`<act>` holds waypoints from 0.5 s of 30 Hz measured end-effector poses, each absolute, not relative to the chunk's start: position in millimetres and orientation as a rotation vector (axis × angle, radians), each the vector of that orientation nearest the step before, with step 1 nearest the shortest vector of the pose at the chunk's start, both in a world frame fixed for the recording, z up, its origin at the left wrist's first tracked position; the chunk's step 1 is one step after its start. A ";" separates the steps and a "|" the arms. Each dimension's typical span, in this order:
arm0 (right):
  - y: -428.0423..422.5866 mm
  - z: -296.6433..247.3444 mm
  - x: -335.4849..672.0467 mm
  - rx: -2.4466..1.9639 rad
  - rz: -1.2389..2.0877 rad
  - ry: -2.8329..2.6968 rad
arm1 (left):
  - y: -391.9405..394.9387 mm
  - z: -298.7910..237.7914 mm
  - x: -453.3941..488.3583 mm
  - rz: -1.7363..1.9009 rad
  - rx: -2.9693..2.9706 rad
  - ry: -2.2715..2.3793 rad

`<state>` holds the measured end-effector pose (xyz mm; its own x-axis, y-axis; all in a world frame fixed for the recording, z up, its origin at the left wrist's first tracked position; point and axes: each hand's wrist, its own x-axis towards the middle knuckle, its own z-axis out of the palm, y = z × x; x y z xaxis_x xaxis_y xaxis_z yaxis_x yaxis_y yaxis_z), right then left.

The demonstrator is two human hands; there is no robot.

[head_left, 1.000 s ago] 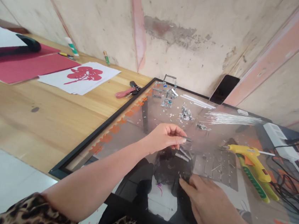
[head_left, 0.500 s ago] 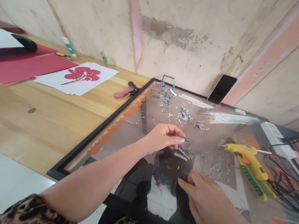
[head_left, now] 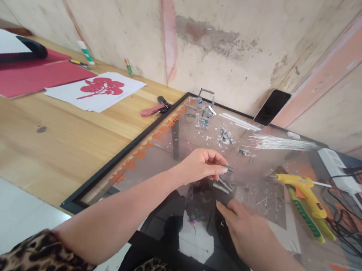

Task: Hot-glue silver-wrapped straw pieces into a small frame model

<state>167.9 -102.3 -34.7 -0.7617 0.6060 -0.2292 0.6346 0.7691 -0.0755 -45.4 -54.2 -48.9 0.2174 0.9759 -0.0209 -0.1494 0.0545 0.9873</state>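
Between its thumb and fingertips, my left hand [head_left: 208, 167] pinches a small grey stick [head_left: 228, 169] above the glass tabletop. Just below it, two similar grey sticks [head_left: 221, 188] lie side by side on the glass. My right hand [head_left: 249, 226] is close to them on the near side, its fingers curled and the thumb side toward the left. Whatever those fingers may hold is hidden under the hand. Several small clear and grey frame pieces [head_left: 204, 121] stand at the glass's far corner, beside a pile of silvery scraps [head_left: 225, 135].
To the right lie a yellow glue gun [head_left: 304, 189], green-handled pliers [head_left: 306, 215], a white power strip [head_left: 339, 169] and tangled cables. Thin wires [head_left: 280, 143] and white sticks [head_left: 239, 121] lie farther back. A phone [head_left: 273, 107] leans on the wall. Keys and red-flower paper [head_left: 100, 90] are left.
My right hand has shifted slightly up toward the loose grey sticks. My left hand keeps its pinch on the grey stick. The whole view has moved a little.
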 end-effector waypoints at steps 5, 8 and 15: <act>-104.8 -22.2 180.6 0.852 -0.488 2.774 | -54.3 -48.1 -46.0 1.105 1.148 0.956; -100.4 -22.4 179.8 0.916 -0.582 2.727 | -54.1 -49.2 -45.6 1.096 1.145 0.956; -97.3 -27.8 163.2 1.054 -0.578 2.693 | -53.2 -52.9 -44.6 1.084 1.159 0.954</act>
<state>163.2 -97.3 -27.8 -0.7286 0.6093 -0.3130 0.6841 0.6707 -0.2867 -44.6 -53.2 -52.9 0.2234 0.9744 -0.0268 -0.1505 0.0617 0.9867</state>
